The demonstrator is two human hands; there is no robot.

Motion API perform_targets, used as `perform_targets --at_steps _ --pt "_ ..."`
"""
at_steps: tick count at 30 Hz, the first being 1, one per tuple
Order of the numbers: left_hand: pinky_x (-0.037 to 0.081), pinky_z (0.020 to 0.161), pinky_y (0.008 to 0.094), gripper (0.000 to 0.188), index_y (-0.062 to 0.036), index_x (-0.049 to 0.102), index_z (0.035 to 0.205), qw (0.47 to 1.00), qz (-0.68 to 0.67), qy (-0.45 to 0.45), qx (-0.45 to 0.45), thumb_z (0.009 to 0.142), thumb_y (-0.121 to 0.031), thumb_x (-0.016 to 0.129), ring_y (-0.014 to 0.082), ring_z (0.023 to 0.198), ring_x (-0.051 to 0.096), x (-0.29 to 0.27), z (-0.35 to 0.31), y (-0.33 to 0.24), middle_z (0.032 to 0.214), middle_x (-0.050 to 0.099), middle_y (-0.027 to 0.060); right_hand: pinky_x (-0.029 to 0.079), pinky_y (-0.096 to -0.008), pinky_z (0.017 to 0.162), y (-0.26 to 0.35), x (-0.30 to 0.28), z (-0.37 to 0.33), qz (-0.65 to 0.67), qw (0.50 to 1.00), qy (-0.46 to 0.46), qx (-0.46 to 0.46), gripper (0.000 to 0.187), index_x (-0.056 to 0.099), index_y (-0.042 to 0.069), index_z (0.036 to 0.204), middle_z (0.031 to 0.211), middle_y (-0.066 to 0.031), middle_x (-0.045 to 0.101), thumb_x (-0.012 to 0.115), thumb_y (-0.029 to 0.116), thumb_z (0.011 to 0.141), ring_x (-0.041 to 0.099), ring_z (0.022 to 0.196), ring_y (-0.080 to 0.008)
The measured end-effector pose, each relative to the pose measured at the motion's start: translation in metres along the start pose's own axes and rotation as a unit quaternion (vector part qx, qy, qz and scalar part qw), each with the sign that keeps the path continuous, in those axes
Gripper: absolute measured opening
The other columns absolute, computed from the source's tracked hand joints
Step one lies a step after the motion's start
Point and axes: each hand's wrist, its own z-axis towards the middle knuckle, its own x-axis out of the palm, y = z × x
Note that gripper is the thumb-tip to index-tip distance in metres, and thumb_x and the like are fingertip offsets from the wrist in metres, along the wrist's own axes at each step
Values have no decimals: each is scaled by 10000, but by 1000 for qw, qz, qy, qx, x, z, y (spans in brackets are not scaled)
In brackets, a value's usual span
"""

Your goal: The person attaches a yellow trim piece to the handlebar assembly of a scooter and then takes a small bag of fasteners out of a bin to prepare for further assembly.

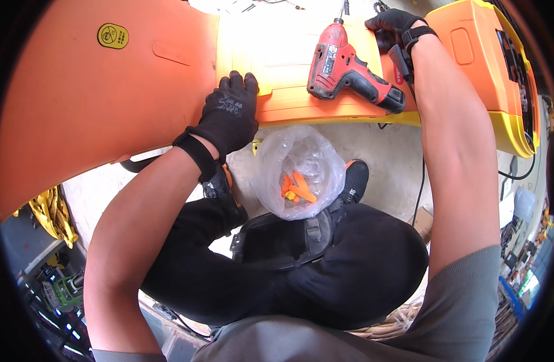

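My left hand (230, 114), in a black glove, lies with fingers stretched out on a large orange plastic body (156, 90), at its seam with a bright yellow-orange panel (259, 51). My right hand (392, 29), also black-gloved, bends its fingers at the far right edge of that panel; whatever they grip is hidden. A black cable with a thick plug-like end (401, 64) hangs by the right wrist. Between the hands, a red and black cordless drill (340, 66) lies on the panel, its bit pointing away and its battery end toward the right forearm.
Below the panel, between my feet, stands a bin lined with a clear plastic bag (268, 172), holding orange and yellow plastic scraps (300, 187). An orange and yellow housing (470, 54) with exposed wiring is at the right. Yellow parts (52, 214) and a green tool (66, 292) sit at the left.
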Motion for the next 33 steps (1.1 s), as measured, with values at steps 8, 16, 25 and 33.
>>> perform_targets --at_steps 8,16,25,33 --pt "452 896 452 700 6 343 1273 1000 1 -3 2 719 -202 715 382 1138 470 -2 1 0 1211 426 234 584 -394 681 -2 0 1 39 999 9 3 230 591 1 1007 916 -147 682 604 200 893 689 761 -251" --pt "448 909 451 735 24 327 1300 1000 6 17 -1 724 -217 714 388 1157 461 -2 2 -2 1251 410 256 580 -440 667 1 6 -8 12 1000 -2 13 248 582 -13 1011 908 -155 684 600 209 900 687 739 -264" --pt "459 885 448 724 32 334 1286 1000 11 8 -1 718 -208 714 387 1124 473 -4 1 -2 1220 420 255 581 -449 669 -2 8 -4 -6 1000 1 -9 253 574 -14 1017 916 -152 681 594 211 904 684 739 -261" --pt "453 900 450 729 32 327 1294 1000 0 20 2 723 -202 714 389 1141 463 -4 1 -2 1232 416 256 576 -450 707 -4 5 -2 15 1000 -1 -11 266 567 -23 1025 923 -153 677 576 219 914 680 761 -262"
